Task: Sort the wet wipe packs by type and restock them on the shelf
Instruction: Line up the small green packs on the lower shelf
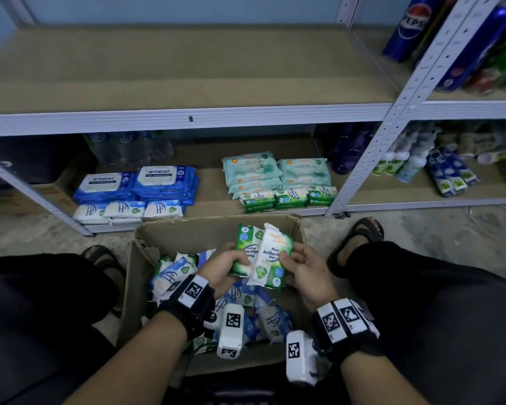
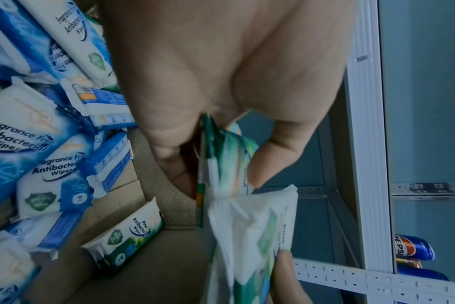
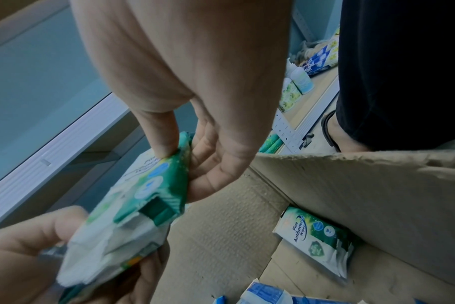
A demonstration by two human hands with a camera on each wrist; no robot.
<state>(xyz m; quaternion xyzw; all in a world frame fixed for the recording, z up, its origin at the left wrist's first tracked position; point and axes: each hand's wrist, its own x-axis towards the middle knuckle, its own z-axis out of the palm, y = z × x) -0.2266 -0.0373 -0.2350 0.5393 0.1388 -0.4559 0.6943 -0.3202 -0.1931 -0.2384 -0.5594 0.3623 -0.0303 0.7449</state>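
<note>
Pine Antibacterial Wipes packs (image 1: 260,252), two of them bunched together, are held over the open cardboard box (image 1: 135,276) in front of the bottom shelf (image 1: 211,182). On that shelf's left sit blue antabax packs (image 1: 138,182) with blue Fragrance Free packs (image 1: 126,210) in front; to the right, pale green packs (image 1: 278,171) with a row of green pine packs (image 1: 289,197) before them. The left hand (image 1: 222,270) pinches the bundle's left edge, thumb on top and fingers beneath. The right hand (image 1: 304,273) pinches its right edge in the same way. Best, I judge, to square both packs flush, labels facing one way, then set them onto the green pine row, well away from the blue ones. More Fragrance Free packs (image 1: 173,276) lie loose in the box.
</note>
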